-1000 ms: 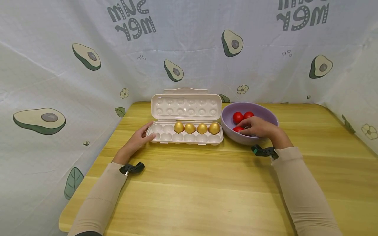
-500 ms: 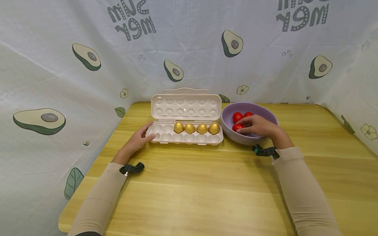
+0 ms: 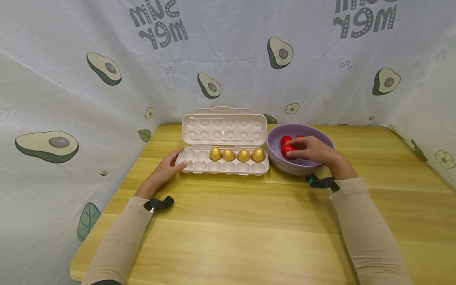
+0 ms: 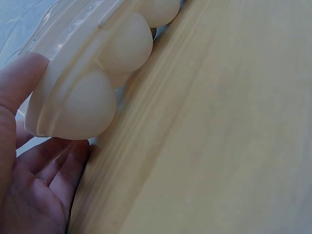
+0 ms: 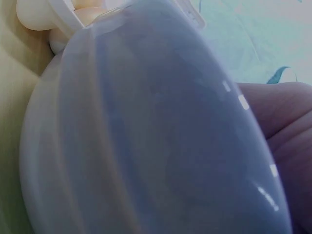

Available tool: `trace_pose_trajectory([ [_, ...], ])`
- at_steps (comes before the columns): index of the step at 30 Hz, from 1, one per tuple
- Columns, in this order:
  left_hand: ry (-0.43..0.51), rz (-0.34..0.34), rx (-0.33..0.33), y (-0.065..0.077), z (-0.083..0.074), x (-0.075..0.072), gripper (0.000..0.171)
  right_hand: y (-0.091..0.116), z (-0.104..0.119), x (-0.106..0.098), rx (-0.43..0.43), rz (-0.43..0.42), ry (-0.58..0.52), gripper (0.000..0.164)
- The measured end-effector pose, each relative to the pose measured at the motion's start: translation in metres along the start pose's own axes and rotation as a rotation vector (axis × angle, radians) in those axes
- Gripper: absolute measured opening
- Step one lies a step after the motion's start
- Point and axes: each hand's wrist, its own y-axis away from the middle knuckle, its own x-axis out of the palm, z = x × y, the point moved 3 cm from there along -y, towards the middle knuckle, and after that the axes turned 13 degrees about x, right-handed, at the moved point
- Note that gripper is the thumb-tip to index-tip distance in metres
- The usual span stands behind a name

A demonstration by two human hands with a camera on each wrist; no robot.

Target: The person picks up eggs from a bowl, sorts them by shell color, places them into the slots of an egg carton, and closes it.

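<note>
In the head view, a pale plastic egg box (image 3: 222, 169) stands with its lid up, several golden eggs (image 3: 228, 155) along the right part of its back row. My left hand (image 3: 166, 169) holds the box's left end; the left wrist view shows the thumb (image 4: 22, 80) at the rim and other fingers low by the end wall. Over the purple bowl (image 3: 281, 168), my right hand (image 3: 313, 151) pinches a smooth red egg (image 3: 287, 151). Two more red eggs, one of them a red egg (image 3: 285, 139) behind it, lie partly hidden in the bowl.
The raised lid (image 3: 225, 128) leans back near a hanging cloth (image 3: 242, 91) printed with avocados. Directly right of the box stands the bowl, its wall filling most of the right wrist view. Both stand at the back of a wooden table (image 3: 235, 229).
My right hand has gripped the front red egg and lifted it slightly up and back inside the bowl. The left hand and the egg box have stayed in place.
</note>
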Motion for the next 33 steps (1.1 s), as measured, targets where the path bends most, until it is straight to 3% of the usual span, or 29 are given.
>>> trace_pose_trajectory([
  [14,-0.005,-0.005,-0.012,0.000,0.002,0.000,0.066,0.005,0.014,-0.003,-0.024,0.016,-0.119,0.039],
  [33,0.007,-0.006,0.002,0.000,0.001,0.000,0.067,0.011,0.030,-0.008,0.042,0.028,-0.201,0.046],
])
